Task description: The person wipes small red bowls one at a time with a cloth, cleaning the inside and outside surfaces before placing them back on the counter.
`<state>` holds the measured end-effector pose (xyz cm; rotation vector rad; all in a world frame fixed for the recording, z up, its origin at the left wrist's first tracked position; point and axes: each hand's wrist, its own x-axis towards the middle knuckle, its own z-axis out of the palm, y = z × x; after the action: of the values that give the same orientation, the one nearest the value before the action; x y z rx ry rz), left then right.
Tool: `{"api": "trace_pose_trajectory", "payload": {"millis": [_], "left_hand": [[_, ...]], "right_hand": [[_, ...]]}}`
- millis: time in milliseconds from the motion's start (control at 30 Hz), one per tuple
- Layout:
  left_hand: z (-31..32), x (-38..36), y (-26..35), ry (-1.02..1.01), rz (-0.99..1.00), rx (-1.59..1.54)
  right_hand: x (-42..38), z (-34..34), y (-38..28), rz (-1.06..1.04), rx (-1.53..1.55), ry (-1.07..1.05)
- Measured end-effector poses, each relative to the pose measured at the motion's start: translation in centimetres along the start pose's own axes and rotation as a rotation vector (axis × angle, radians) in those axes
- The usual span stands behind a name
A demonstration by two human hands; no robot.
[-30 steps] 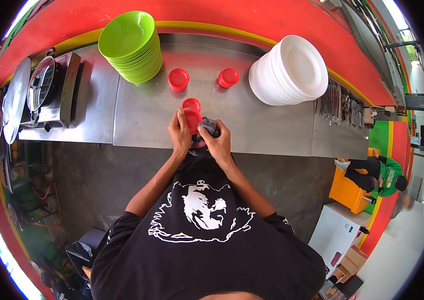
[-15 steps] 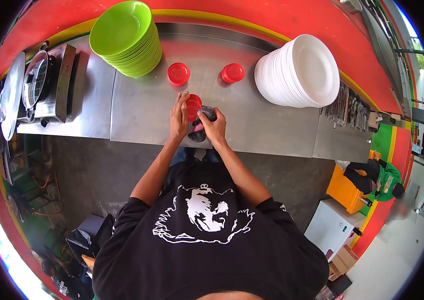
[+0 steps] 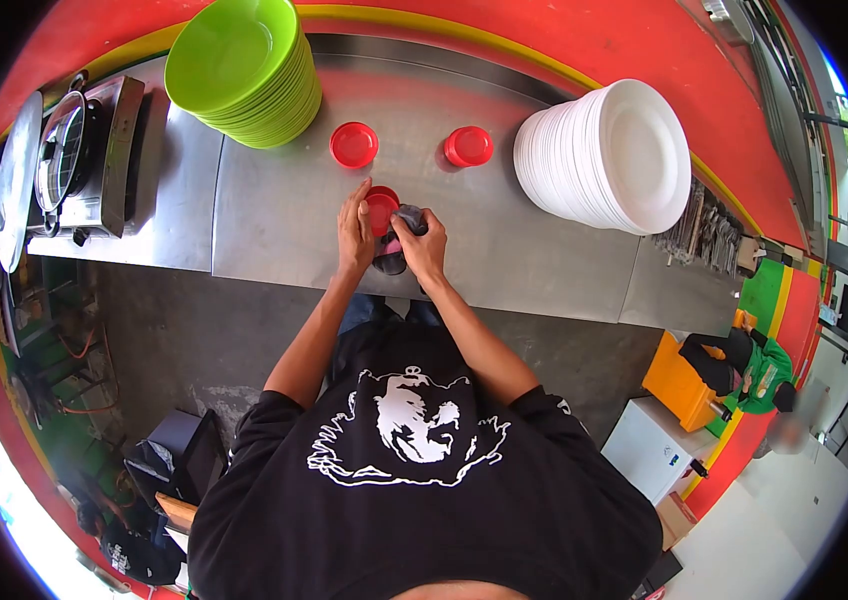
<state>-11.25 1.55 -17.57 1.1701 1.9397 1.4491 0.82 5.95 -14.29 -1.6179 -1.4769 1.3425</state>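
A small red bowl (image 3: pixel 382 206) is between my two hands near the counter's front edge. My left hand (image 3: pixel 353 234) holds its left side, the long fingers stretched along the wall; the thumb is mostly hidden. My right hand (image 3: pixel 425 246) is closed around a bunched dark grey cloth (image 3: pixel 390 263) with a pink patch, which presses against the bowl's right side. Part of the cloth hangs down between my wrists. Beyond my hands, two more red bowls, a left one (image 3: pixel 354 145) and a right one (image 3: pixel 469 147), sit apart on the steel counter (image 3: pixel 294 240).
A tall stack of green bowls (image 3: pixel 244 70) leans at the back left, and stacked white plates (image 3: pixel 639 155) stand at the right. Farther left is a stove with a lidded pan (image 3: pixel 64 155). Cutlery (image 3: pixel 694 225) lies at the right end. A person in green (image 3: pixel 766 375) sits beyond.
The view has shifted slightly. My right hand and the cloth have moved a little against the bowl's side; my left hand keeps its place at the bowl.
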Motion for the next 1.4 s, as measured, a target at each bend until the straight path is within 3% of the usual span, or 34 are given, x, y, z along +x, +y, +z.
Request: {"api": "trace_pose_trajectory", "payload": {"millis": [367,567,667,767,1000,1233,1400], "left_hand": [[0.3,0.7,0.3,0.035,-0.052,0.042],[-0.3,0.5,2.4,0.213,-0.070,0.055],[-0.6,0.1,4.4,0.221,0.074,0.261],[0.1,0.8,7.2,0.096,0.129,0.152],[6.2,5.2,9.9,-0.156,-0.061,-0.281],[10.1,7.7,9.3,-0.352,-0.042,-0.245],[10.7,8.0,9.9,-0.423,-0.028,-0.233]], "right_hand": [[1.7,-0.5,-0.1,0.052,-0.059,-0.104],[2.4,-3.5,-1.0,0.088,-0.020,-0.228],[2.8,-5.5,-0.8,0.091,0.011,-0.245],[3.6,-7.6,-0.2,0.121,0.068,-0.283],[6.2,-10.5,-1.6,-0.017,0.204,-0.065],[9.4,-11.4,-0.2,-0.242,0.060,-0.153],[10.3,-11.6,-0.1,-0.252,0.113,-0.251]]}}
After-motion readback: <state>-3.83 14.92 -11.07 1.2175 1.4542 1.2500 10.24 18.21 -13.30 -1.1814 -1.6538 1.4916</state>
